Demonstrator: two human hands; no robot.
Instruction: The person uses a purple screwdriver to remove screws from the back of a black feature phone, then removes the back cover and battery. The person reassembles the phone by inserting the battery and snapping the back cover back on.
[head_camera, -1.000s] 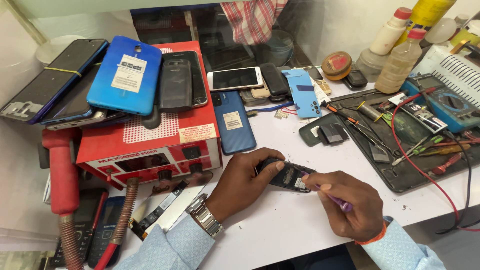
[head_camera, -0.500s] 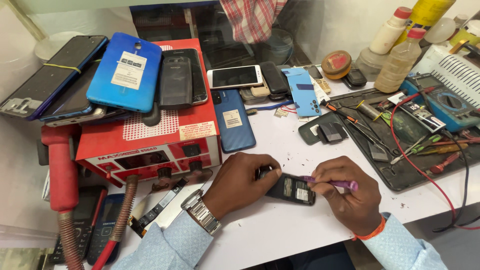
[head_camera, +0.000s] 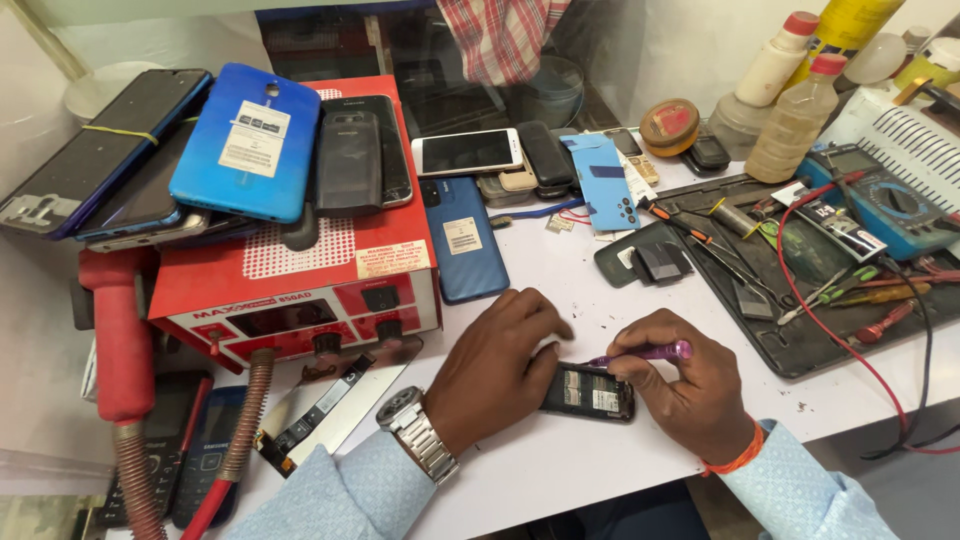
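A small dark phone (head_camera: 590, 392) with its back cover off lies flat on the white table (head_camera: 560, 460) near the front edge. My left hand (head_camera: 498, 362), with a metal watch on its wrist, holds the phone down from the left, fingers resting on its top edge. My right hand (head_camera: 688, 395) grips a purple-handled screwdriver (head_camera: 648, 352), held nearly level, with its tip pointing left onto the phone's upper edge. An orange band circles the right wrist.
A red hot-air station (head_camera: 300, 270) stands at left with several phones stacked on it, and its red handle (head_camera: 118, 335) is beside it. A dark mat (head_camera: 800, 290) at right holds tools and a blue multimeter (head_camera: 885, 200). Bottles (head_camera: 795, 115) stand behind, and more phones (head_camera: 470, 240) lie mid-table.
The phone has gone from tilted up in my fingers to lying flat on the table. My right hand has turned the screwdriver level and set its tip on the phone.
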